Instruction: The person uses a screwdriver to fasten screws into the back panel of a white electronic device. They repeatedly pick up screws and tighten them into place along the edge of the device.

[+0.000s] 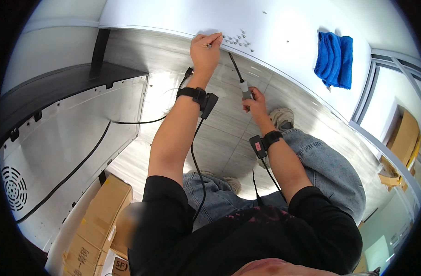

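My left hand [206, 51] is at the near edge of the white table [173, 18], thumb and fingertips pinched together. What they hold, if anything, is too small to make out. Just right of those fingertips lies a loose group of small silvery screws [238, 42]. My right hand [254, 105] is closed around the grey handle of a screwdriver [246, 90]. Its long dark shaft slants up and left, with the tip just short of the table edge, below the screws.
A folded blue cloth [333, 60] lies on the table's right part. At left stands a metal cabinet [77, 133] with a black top. Cardboard boxes [98, 211] are at lower left. Black cables [195, 161] hang from wrist-worn devices [209, 106]. A metal frame [380, 138] runs along the right.
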